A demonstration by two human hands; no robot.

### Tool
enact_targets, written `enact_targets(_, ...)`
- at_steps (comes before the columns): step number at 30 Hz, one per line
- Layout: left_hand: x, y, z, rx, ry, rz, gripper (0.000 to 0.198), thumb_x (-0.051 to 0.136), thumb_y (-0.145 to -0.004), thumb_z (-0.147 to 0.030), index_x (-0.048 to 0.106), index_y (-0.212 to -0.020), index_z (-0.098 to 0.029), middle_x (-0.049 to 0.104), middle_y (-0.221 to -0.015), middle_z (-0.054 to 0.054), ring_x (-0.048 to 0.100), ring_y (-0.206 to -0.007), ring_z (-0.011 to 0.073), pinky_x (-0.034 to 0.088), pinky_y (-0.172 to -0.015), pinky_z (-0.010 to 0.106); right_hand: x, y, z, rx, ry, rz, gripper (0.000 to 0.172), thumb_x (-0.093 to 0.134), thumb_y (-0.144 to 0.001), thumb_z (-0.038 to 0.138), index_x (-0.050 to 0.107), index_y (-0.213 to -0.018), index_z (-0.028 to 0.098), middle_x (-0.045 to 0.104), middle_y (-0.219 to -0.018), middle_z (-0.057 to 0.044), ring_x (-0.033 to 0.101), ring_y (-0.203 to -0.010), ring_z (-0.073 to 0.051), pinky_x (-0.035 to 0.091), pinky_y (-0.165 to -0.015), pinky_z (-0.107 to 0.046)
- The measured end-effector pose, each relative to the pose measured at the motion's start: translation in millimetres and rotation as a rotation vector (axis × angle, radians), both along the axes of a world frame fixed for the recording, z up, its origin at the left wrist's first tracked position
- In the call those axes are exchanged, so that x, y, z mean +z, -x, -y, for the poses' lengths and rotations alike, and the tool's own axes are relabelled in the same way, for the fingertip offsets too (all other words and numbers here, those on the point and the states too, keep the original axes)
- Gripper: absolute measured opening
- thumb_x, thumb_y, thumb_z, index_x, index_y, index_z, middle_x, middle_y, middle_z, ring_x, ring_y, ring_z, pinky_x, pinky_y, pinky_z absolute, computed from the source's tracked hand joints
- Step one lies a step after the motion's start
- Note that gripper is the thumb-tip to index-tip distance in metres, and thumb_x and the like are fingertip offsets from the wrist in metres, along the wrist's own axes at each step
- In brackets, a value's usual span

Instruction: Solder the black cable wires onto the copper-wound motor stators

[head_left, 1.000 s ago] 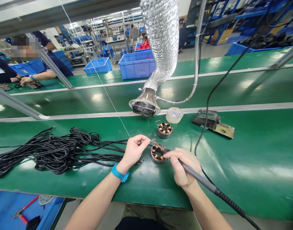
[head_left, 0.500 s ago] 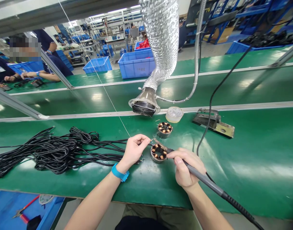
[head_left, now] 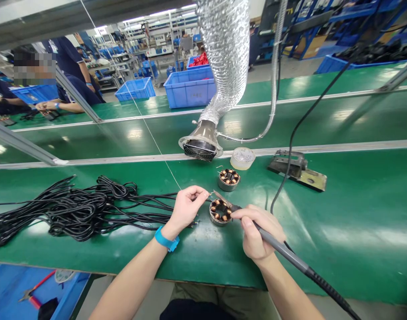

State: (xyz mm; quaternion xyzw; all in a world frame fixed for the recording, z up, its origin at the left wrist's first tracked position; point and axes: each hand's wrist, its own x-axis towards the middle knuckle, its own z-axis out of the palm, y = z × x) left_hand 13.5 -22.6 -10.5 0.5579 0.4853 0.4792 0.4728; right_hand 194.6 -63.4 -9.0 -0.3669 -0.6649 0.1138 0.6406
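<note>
Head view: the left hand (head_left: 186,206) is seen closed in a fine pinch, thumb and forefinger pressed together on a thin wire (head_left: 209,194) whose bare end sticks out to the right; what kind of wire it is cannot be told. The right hand (head_left: 258,231) is wrapped narrowly, like around a pen, on the soldering iron (head_left: 280,250). The long axis of this tool runs from the lower right, where its black cord leaves the picture, up to the left, and its tip is held over the far left rim of the stator (head_left: 221,212). The stator lies flat on the green table (head_left: 357,213), between the two hands and just beyond the fingertips, with its copper coils turned upward. The wire end and the iron tip are brought very near to each other at that rim, and the left hand is the nearer one to this meeting point. Whether tip, wire and coil touch is too small to tell. A second stator (head_left: 229,179) is placed just behind, then a small round container (head_left: 242,158) and the mouth of the fume duct (head_left: 201,149). A metal stand (head_left: 297,171) is set to the right, and a heap of black cables (head_left: 83,209) is spread to the left. Far left, another person's hands (head_left: 47,106) are occupied at a separate bench.
</note>
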Motion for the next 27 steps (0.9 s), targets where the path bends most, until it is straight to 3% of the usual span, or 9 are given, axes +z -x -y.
enact_targets(9,1.4,1,-1,-0.007,-0.005,-0.033,0.025,0.067,-0.083,-0.036,0.067,-0.077,-0.012,0.066,-0.074,0.004,0.057,-0.071,0.0137,0.044,-0.069,0.024,7.4,8,-5,0.046,0.045,0.078,0.019,0.052,-0.087,0.01,0.067,-0.095,0.017,0.061,-0.071,0.0,0.053,-0.057,-0.011,0.041,-0.054,-0.026)
enact_targets(18,16.8,11,0,-0.113,0.035,-0.103,0.021,0.065,-0.083,-0.031,0.067,-0.077,-0.011,0.063,-0.071,0.003,0.055,-0.068,0.0125,0.043,-0.066,0.023,3.8,19,-24,0.066,0.107,0.219,0.041,0.059,-0.089,0.009,0.057,-0.127,0.024,0.061,-0.099,-0.006,0.062,-0.089,-0.016,0.053,-0.081,-0.031)
enact_targets(22,21.0,13,3,-0.137,-0.022,-0.193,0.018,0.063,-0.084,-0.028,0.066,-0.077,-0.012,0.061,-0.071,0.002,0.053,-0.068,0.0123,0.042,-0.065,0.023,1.6,23,-27,0.125,0.128,0.264,0.046,0.055,-0.091,0.009,0.052,-0.133,0.027,0.057,-0.106,-0.007,0.061,-0.097,-0.016,0.053,-0.085,-0.031)
enact_targets(27,26.6,18,6,-0.185,-0.136,-0.332,0.017,0.059,-0.088,-0.026,0.068,-0.081,-0.015,0.06,-0.075,0.002,0.053,-0.07,0.0128,0.04,-0.064,0.022,0.1,26,-27,0.145,0.102,0.254,0.045,0.052,-0.092,0.007,0.053,-0.131,0.028,0.056,-0.1,-0.005,0.061,-0.094,-0.015,0.053,-0.086,-0.029)
